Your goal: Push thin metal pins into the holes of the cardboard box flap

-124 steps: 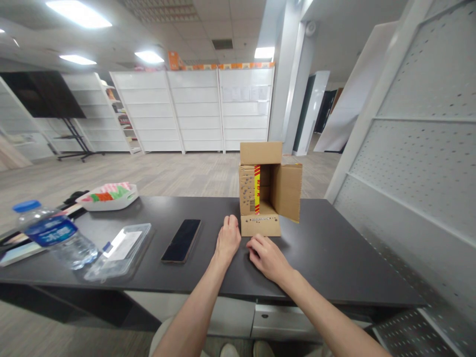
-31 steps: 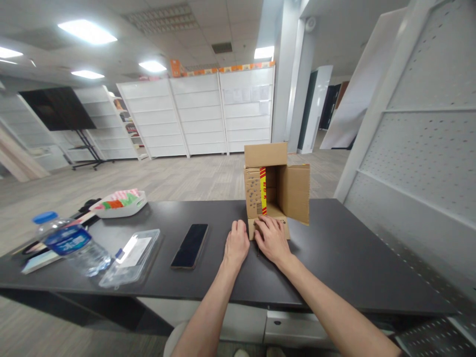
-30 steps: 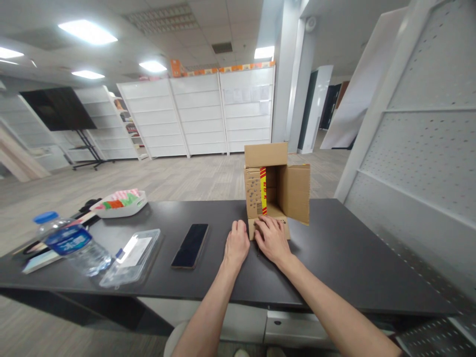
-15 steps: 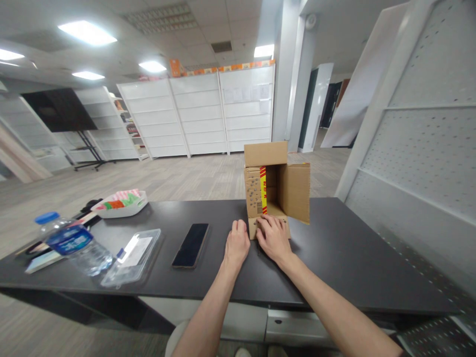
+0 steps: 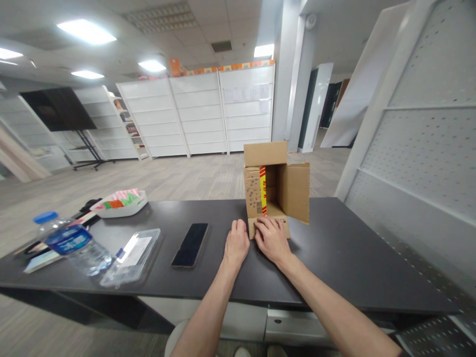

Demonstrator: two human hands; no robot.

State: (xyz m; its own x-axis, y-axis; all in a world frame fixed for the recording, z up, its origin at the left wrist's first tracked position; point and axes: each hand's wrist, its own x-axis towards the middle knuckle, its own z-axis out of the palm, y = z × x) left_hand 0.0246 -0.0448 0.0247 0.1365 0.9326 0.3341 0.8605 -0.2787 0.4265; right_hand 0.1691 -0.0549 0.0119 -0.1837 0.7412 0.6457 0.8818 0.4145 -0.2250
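Note:
A cardboard box lies on the dark desk with its open side toward me. One flap stands up at the top, another swings out to the right, and the front flap hangs low toward the desk. Bent over that front flap are the fingers of my right hand, its thumb side near the left edge. My left hand is curled closed on the desk just left of the flap; whatever its fingers may hold is hidden. Yellow and red tape runs down the inside of the box's left part.
A black phone lies left of my left hand. Farther left are a clear plastic case, a water bottle lying tilted, and a white basket with colourful packets. A perforated panel rises along the desk's right side.
The fingers of my right hand have shifted very slightly on the front flap. The left hand and the box stay in place.

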